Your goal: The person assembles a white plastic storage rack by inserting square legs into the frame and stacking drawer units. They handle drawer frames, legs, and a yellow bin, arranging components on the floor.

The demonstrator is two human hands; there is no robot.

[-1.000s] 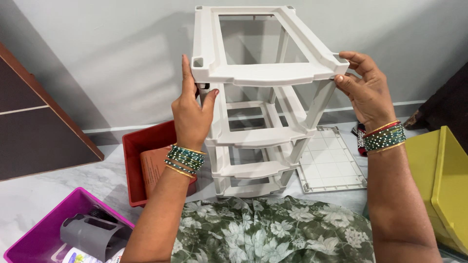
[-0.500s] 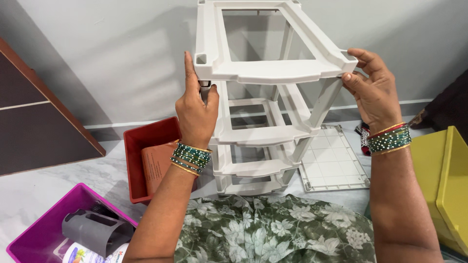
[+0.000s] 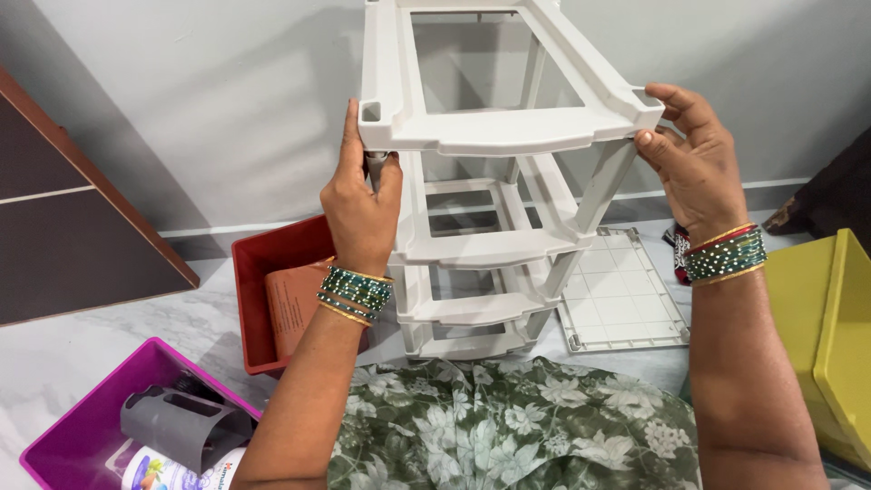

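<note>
A white plastic drawer frame (image 3: 481,245) with several tiers stands upright on the pale floor before me. My left hand (image 3: 358,204) grips the front left post just under the top tier (image 3: 508,132), its fingers pressed against the frame's left corner. My right hand (image 3: 694,159) pinches the top tier's front right corner above the right post. Both wrists wear green and gold bangles.
A red drawer (image 3: 263,272) with a brown box inside lies left of the frame. A magenta drawer (image 3: 82,417) holding a grey part and a bottle sits at the bottom left. A white grid panel (image 3: 621,290) lies to the right, beside a yellow-green drawer (image 3: 830,336). A dark wooden board (image 3: 63,218) leans at left.
The top tier has shifted slightly up and right in view, and both hands have followed it while keeping their grips on its front corners.
</note>
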